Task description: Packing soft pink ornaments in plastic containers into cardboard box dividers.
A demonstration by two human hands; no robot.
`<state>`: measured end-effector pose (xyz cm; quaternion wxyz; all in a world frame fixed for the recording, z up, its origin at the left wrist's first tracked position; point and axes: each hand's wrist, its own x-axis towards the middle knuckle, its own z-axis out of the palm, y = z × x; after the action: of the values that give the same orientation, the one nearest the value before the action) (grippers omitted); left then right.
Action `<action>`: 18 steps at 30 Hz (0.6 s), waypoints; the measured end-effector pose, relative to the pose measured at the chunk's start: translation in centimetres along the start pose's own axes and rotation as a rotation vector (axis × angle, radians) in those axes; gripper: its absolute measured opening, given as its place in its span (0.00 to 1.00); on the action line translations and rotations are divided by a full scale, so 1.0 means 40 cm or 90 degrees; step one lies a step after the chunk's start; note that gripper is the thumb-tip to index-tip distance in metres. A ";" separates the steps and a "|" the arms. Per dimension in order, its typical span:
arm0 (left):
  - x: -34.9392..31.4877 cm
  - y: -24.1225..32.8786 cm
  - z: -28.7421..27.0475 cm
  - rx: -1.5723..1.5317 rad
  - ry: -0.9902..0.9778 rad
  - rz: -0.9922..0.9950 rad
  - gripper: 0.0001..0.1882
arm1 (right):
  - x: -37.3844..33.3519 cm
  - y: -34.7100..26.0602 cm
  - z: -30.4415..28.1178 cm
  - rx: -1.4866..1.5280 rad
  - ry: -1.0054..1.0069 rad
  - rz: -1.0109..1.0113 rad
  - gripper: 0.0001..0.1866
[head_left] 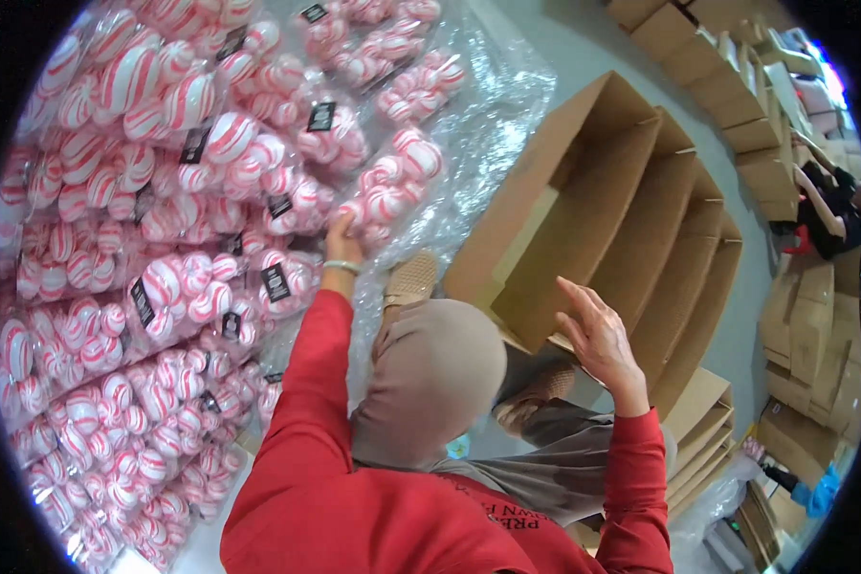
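On the left, a big heap of clear plastic bags (187,277) holds red-and-white striped, candy-like ornaments, many with black tags. My left hand (342,244) is closed at the lower end of one bag of striped ornaments (392,182) at the heap's right edge; part of its fingers is hidden by the bag. To the right stands an open cardboard box (536,182) with upright cardboard dividers (631,210) splitting it into several bays; no ornaments show in it. Above its near edge hovers my right hand (598,335), fingers stretched out, holding nothing.
Clear plastic sheeting (488,105) lies between heap and box. More nested cardboard (703,426) stands by my right arm. Stacked cartons (727,105) line the far right, where another person (823,206) is at work. My knee (435,368) rises between my arms.
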<state>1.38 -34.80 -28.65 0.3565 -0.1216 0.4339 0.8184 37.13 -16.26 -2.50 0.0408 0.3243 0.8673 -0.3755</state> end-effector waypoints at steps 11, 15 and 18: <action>-0.098 0.185 0.219 -0.051 -0.459 -0.192 0.38 | 0.050 -0.082 0.044 0.434 0.183 0.007 0.50; -0.196 0.181 0.444 0.166 -0.597 -0.198 0.47 | 0.069 -0.079 0.002 0.690 0.203 -0.015 0.60; -0.176 0.121 0.483 0.217 -0.735 -0.191 0.49 | 0.064 -0.069 -0.013 0.642 0.258 -0.090 0.61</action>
<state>5.20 -24.54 -10.58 0.6594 0.3395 0.2743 0.6122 33.57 -15.92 -1.20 -0.3131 0.3102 0.5901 -0.6764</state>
